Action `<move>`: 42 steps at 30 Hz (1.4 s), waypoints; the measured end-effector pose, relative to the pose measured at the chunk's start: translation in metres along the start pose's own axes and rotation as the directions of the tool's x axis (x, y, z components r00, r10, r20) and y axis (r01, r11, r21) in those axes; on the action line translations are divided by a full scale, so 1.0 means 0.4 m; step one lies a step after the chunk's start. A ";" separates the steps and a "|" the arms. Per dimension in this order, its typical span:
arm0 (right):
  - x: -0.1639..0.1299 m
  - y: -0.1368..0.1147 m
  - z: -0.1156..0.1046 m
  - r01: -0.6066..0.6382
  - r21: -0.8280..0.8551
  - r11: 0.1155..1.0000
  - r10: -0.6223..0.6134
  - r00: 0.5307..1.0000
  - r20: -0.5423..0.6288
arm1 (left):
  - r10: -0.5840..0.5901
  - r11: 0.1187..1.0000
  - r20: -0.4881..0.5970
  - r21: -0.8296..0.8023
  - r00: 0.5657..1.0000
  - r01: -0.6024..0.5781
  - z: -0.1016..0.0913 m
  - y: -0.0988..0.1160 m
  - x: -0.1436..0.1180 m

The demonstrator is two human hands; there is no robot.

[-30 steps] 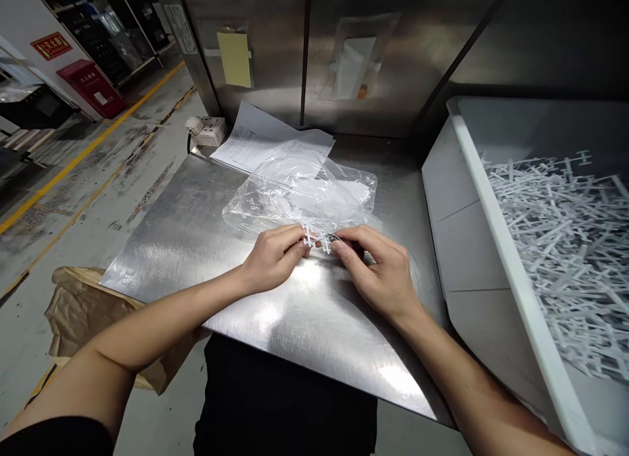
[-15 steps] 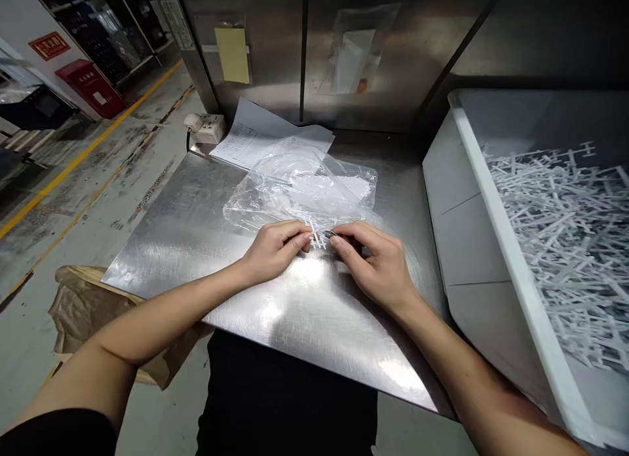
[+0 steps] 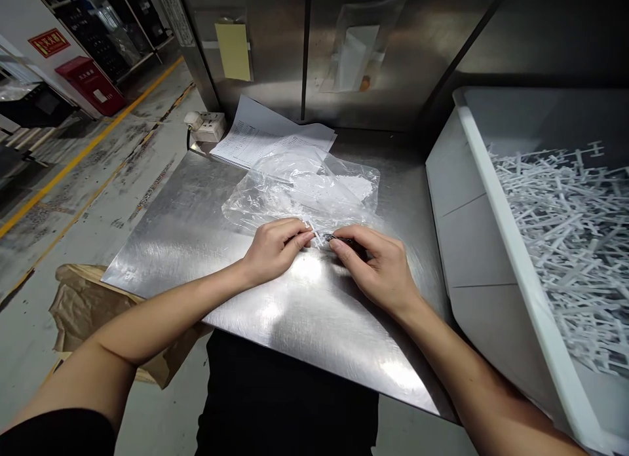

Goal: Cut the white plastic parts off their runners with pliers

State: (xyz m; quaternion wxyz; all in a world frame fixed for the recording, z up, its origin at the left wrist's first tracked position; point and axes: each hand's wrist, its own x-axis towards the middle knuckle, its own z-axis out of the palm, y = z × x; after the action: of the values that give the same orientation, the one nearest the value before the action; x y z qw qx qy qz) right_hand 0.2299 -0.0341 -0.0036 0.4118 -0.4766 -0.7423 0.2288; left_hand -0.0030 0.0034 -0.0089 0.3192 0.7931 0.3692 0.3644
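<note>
While your hands work at the shiny steel surface (image 3: 196, 246), a big white plastic bin (image 3: 496, 200) of white sprues sits right.
Crumpled clear plastic bag (image 3: 299, 190) lies just beyond; left hand (image 3: 275, 249) pinches the small white plastic sprue piece (image 3: 318, 238), steadying it for the right hand (image 3: 381, 266), closed on a dark tool; printed sheets (image 3: 260, 138) unreadable.

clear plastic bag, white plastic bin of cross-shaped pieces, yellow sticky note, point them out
clear plastic bag (image 3: 299, 190), head view, crinkled middle of the bag
white plastic bin (image 3: 511, 246), head view, its near rim
yellow sticky note (image 3: 234, 51), head view, centre of the paper
</note>
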 end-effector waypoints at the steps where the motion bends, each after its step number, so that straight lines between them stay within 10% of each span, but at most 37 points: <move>1: 0.000 -0.001 0.000 0.003 -0.001 1.000 -0.003 1.000 0.001 | 0.003 1.000 -0.001 0.002 1.000 -0.003 0.000 0.000 0.000; 42: 0.000 -0.009 -0.007 -0.088 0.039 0.995 0.087 0.996 0.004 | -0.108 0.993 0.030 -0.033 0.994 0.109 0.008 0.006 -0.002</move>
State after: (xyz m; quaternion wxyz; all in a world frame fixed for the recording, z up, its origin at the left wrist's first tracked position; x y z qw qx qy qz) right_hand 0.2301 -0.0359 0.0006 0.4097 -0.5002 -0.7165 0.2617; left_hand 0.0000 0.0008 -0.0089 0.3575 0.7711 0.4010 0.3418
